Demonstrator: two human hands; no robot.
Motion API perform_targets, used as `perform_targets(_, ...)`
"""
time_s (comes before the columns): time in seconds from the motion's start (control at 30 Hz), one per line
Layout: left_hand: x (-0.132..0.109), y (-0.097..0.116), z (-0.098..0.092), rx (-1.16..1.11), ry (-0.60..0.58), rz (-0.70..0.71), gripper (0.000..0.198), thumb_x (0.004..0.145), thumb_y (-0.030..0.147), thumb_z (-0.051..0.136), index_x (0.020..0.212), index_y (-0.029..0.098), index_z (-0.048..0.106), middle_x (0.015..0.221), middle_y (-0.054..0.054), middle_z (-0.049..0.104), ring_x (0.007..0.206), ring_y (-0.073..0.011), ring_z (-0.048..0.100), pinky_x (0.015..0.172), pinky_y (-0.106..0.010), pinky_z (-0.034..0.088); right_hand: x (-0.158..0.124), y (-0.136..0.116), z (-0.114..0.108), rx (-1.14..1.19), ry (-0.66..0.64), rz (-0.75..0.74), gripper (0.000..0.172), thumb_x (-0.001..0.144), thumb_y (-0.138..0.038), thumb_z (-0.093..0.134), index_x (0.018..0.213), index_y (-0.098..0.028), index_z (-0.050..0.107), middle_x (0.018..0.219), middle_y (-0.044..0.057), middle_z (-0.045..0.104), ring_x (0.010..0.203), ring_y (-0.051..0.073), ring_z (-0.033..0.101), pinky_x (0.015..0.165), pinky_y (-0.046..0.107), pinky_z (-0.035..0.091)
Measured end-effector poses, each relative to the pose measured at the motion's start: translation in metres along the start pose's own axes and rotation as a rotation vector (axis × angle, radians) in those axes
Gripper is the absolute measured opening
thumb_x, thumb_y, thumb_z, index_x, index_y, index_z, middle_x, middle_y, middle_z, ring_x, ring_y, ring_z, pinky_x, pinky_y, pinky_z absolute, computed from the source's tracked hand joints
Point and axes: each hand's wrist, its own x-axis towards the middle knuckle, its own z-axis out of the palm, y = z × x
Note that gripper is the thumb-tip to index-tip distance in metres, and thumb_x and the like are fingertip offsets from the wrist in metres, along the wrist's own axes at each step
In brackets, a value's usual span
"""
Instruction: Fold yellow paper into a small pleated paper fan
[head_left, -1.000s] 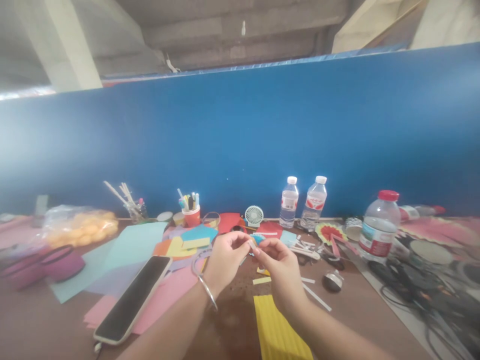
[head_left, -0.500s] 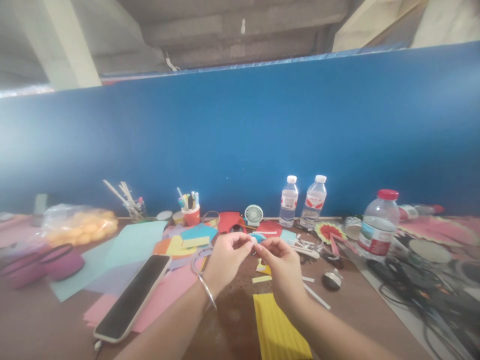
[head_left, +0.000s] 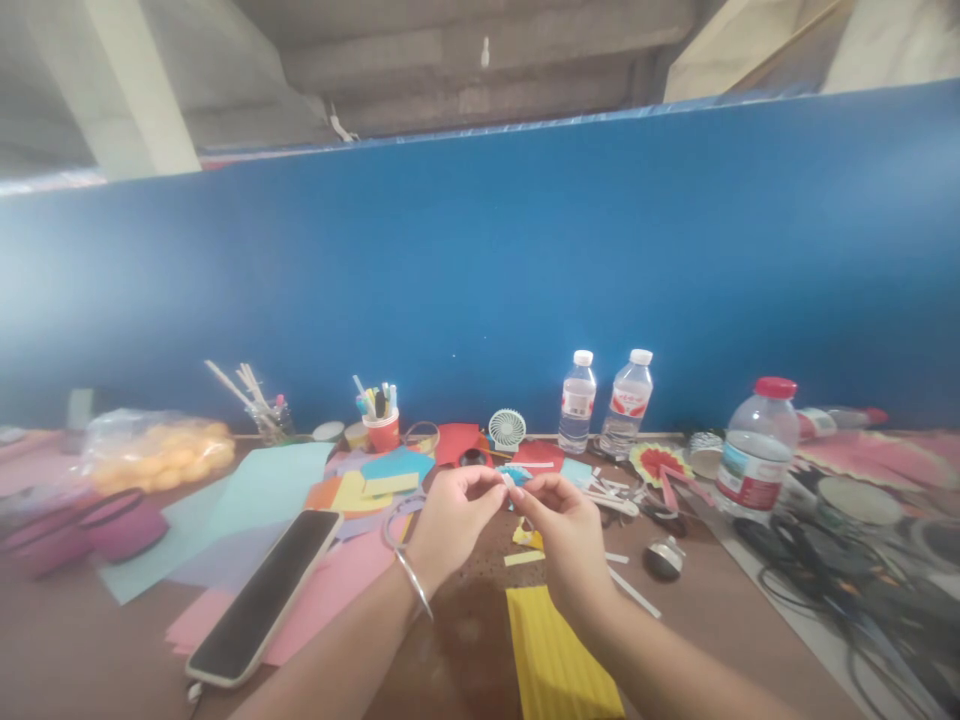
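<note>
My left hand (head_left: 461, 515) and my right hand (head_left: 564, 520) meet above the middle of the table, fingertips pinched around a small blue pleated paper piece (head_left: 514, 474). Its edge looks scalloped, with a whitish bit at the fingertips; the fingers cover most of it. A silver bangle (head_left: 416, 585) circles my left wrist. Beneath my right forearm lies a yellow pleated paper sheet (head_left: 559, 655). Just below the fingers are a small yellow scrap (head_left: 527, 536) and a pale yellow strip (head_left: 524, 558) on the brown tabletop.
A phone (head_left: 264, 595) rests on pink paper at the left, near a purple basket (head_left: 124, 525). Along the back stand a cup of pens (head_left: 383, 430), a small fan (head_left: 508, 429) and water bottles (head_left: 577, 405). Black cables (head_left: 817, 570) tangle at the right.
Almost nothing differs. Both hands keep their pinch on the blue paper piece in the same place, with only a very slight shift of the view.
</note>
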Motion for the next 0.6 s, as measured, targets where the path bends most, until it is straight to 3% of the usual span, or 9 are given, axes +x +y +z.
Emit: perform_targets(0.6, -0.0011, 0.0067, 0.0010, -0.013, 0.027, -0.009, 0.020, 0.073, 0.028, 0.048, 0.068, 0.016, 0.064, 0.066, -0.002, 0.064, 0.065, -0.0165, 0.057, 0.062, -0.025, 0.044, 0.0012, 0.0007, -0.0002, -0.040, 0.009, -0.021, 0.020, 0.063, -0.031, 0.068, 0.064, -0.017, 0.053, 0.055, -0.004, 0.051, 0.046, 0.008, 0.041, 0.046, 0.021, 0.034)
